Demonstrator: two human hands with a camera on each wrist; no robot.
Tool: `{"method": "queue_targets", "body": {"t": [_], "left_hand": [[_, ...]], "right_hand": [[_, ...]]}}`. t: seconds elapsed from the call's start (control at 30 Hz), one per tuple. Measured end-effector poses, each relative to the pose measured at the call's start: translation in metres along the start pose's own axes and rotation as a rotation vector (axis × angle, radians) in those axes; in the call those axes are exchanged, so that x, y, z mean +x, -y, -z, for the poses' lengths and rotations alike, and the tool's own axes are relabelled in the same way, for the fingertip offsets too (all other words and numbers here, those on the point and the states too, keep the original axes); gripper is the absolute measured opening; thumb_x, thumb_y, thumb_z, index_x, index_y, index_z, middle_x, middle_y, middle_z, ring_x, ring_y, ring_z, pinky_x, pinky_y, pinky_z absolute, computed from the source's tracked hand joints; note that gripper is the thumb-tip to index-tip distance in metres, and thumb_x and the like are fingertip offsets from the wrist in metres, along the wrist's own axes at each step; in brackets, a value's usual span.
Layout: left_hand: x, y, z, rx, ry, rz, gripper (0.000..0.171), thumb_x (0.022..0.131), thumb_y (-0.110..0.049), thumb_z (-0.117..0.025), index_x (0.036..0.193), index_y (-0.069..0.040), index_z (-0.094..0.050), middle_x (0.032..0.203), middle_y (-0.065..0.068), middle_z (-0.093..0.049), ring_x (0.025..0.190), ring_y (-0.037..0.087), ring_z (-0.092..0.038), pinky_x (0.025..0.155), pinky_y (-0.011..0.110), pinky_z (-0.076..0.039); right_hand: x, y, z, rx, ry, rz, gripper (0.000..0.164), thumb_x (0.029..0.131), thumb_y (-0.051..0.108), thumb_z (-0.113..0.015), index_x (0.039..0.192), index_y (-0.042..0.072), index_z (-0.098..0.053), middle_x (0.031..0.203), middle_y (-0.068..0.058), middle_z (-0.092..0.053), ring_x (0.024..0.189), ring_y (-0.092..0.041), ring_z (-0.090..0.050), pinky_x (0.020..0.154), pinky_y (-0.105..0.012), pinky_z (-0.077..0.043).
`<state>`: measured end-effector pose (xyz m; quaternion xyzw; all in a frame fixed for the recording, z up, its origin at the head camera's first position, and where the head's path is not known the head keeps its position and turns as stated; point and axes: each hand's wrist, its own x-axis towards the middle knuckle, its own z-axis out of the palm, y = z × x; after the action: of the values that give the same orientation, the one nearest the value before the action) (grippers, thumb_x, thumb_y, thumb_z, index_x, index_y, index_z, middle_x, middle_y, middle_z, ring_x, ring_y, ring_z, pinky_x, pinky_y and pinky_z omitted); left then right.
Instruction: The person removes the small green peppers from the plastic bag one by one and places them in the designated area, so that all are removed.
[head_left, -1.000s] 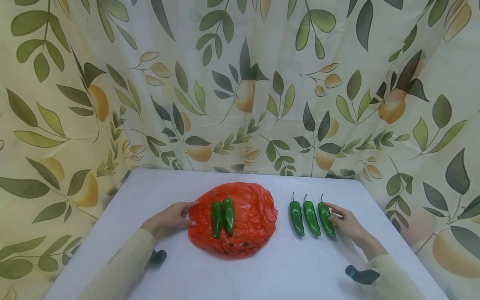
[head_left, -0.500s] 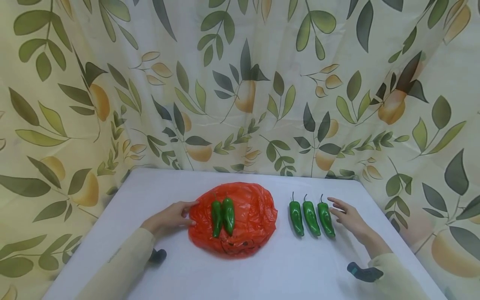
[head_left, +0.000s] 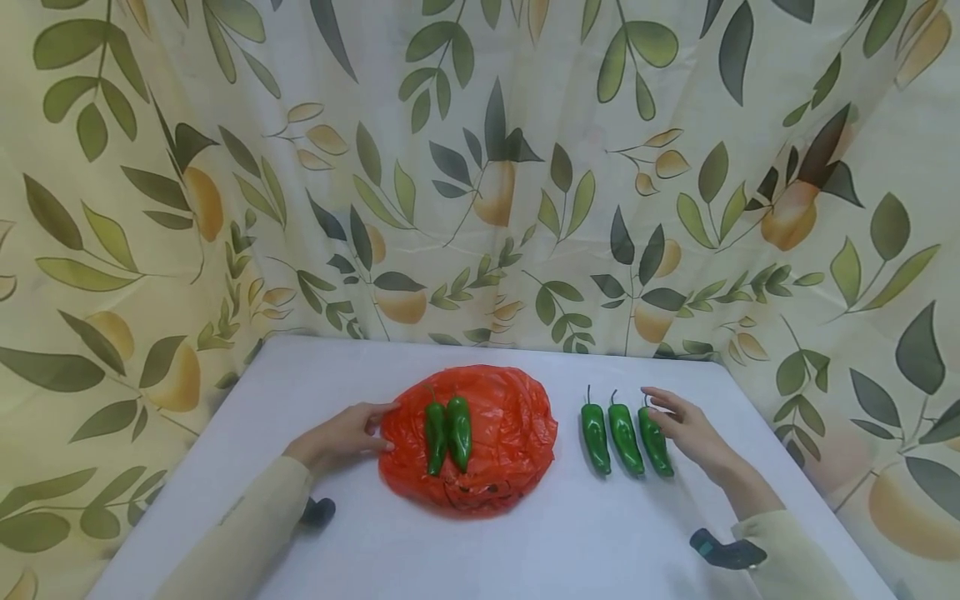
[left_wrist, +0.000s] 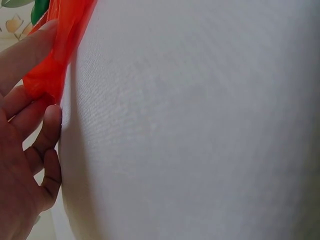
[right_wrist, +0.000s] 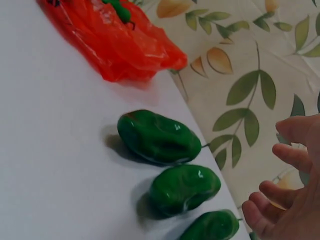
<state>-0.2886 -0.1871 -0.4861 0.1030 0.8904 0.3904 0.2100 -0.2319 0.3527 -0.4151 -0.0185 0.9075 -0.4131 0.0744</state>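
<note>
A crumpled red plastic bag with black markings lies on the white table, bearing two green peppers, one left and one right. My left hand pinches the bag's left edge. In the left wrist view its thumb lies over the red plastic with fingers beneath. Right of the bag, three green peppers stand in a row: a left one, a middle one and a right one. My right hand, fingers spread and relaxed, hovers over the right pepper's stem end, holding nothing.
A curtain printed with leaves and fruit hangs behind the table and along both sides. Dark bands with a device sit at each wrist, such as the right wrist device. White tabletop spreads in front of the bag.
My right hand first drew away from the right pepper toward the right, then came back left over its stem end. My left hand, the bag and the peppers stay in place.
</note>
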Motion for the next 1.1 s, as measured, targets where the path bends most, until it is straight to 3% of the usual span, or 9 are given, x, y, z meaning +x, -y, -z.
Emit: {"method": "queue_targets", "body": {"t": [0.3,0.43,0.63,0.8,1.1], "left_hand": [[-0.002,-0.002,0.0,0.039,-0.014,-0.016,0.075,0.084,-0.032,-0.082,0.151,-0.032,-0.048,0.13,0.003,-0.058,0.116,0.023,-0.049,0.097,0.043,-0.051],[-0.002,-0.002,0.0,0.033,-0.014,-0.01,0.075,0.084,-0.031,-0.082,0.151,-0.032,-0.048,0.134,0.004,-0.057,0.117,0.023,-0.049,0.1,0.045,-0.051],[-0.001,0.0,0.0,0.014,-0.002,-0.011,0.075,0.084,-0.031,-0.081,0.151,-0.033,-0.047,0.128,0.003,-0.057,0.116,0.023,-0.049,0.094,0.04,-0.05],[0.001,0.001,0.0,0.026,-0.012,-0.02,0.075,0.084,-0.031,-0.081,0.151,-0.033,-0.048,0.132,0.002,-0.058,0.117,0.022,-0.049,0.097,0.043,-0.051],[0.002,0.0,-0.001,0.048,-0.024,0.0,0.076,0.083,-0.03,-0.082,0.151,-0.034,-0.048,0.14,0.003,-0.057,0.122,0.023,-0.051,0.102,0.049,-0.052]], "right_hand": [[-0.002,0.011,-0.022,-0.071,0.017,0.06,0.056,0.107,0.028,-0.048,0.155,0.004,-0.034,0.155,-0.036,-0.033,0.134,-0.053,-0.044,0.101,-0.067,-0.047],[-0.003,0.017,-0.031,-0.063,0.018,0.09,0.054,0.107,0.025,-0.051,0.154,0.003,-0.036,0.154,-0.034,-0.037,0.131,-0.049,-0.048,0.099,-0.061,-0.05],[-0.003,0.027,-0.042,-0.042,0.02,0.085,0.053,0.106,0.023,-0.052,0.154,0.005,-0.038,0.154,-0.032,-0.039,0.132,-0.049,-0.047,0.1,-0.062,-0.05],[-0.001,0.036,-0.053,-0.026,0.024,0.09,0.052,0.105,0.02,-0.053,0.153,0.006,-0.04,0.152,-0.031,-0.041,0.129,-0.046,-0.05,0.098,-0.059,-0.053],[0.0,0.049,-0.077,0.025,0.033,0.162,0.051,0.103,0.026,-0.058,0.15,0.01,-0.046,0.151,-0.025,-0.047,0.128,-0.04,-0.053,0.1,-0.053,-0.055]]}}
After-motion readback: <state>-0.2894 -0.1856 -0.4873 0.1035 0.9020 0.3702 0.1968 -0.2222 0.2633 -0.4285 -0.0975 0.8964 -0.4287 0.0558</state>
